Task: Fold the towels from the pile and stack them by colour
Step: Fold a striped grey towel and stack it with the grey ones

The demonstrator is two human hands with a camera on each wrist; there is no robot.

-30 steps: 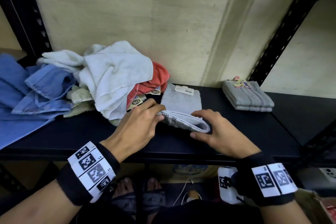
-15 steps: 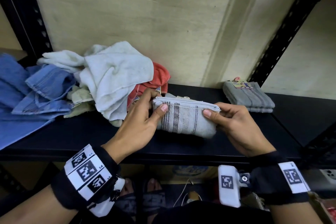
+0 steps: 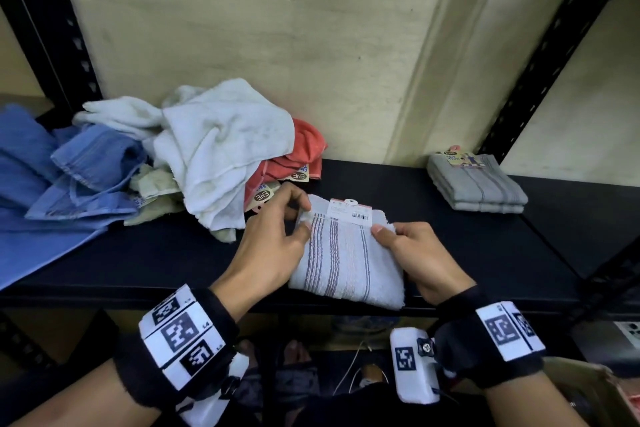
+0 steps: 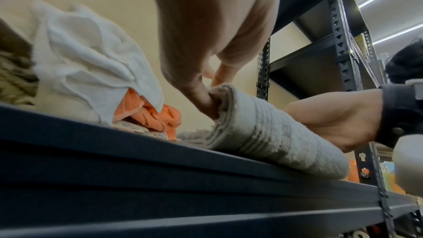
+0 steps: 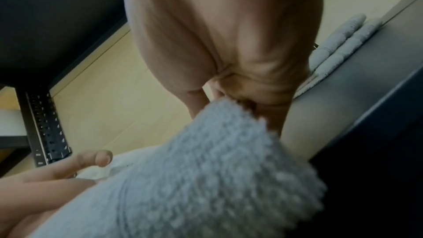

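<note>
Both hands hold a folded grey striped towel at the front of the black shelf. The left hand pinches its far left corner with bent fingers. The right hand pinches the far right corner. A messy towel pile lies to the left. Two folded grey towels sit stacked to the right.

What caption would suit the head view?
Both hands, left and right, pinch a folded striped towel on a shelf.
</note>
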